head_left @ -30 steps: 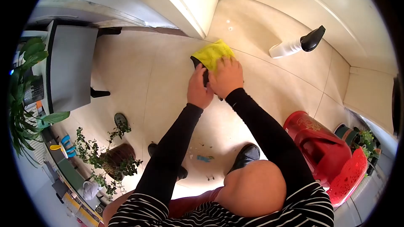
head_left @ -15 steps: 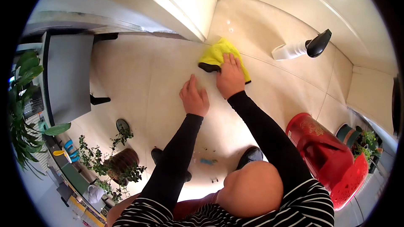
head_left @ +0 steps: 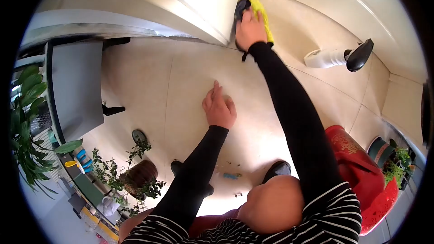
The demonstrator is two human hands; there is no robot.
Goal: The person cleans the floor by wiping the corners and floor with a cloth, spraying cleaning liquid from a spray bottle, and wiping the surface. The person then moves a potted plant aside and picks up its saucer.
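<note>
My right hand [head_left: 251, 30] is on a yellow cloth [head_left: 261, 12] with a dark edge, pressed to the floor beside the base of the white door panel [head_left: 217, 9]. Its fingers point away from me and partly cover the cloth. My left hand [head_left: 220, 108] is over the bare floor tiles in the middle, fingers apart and holding nothing. To the right of the cloth lies a white bottle [head_left: 324, 58] with a black top.
A red bin [head_left: 357, 167] lies at the right beside a potted plant [head_left: 398, 160]. On the left are a grey stool [head_left: 77, 90], a leafy plant in a brown pot [head_left: 140, 178] and a shelf. Small blue bits [head_left: 232, 176] lie between my feet.
My right hand has moved the cloth forward to the door panel's base. My left hand has let go of the cloth and drawn back toward me.
</note>
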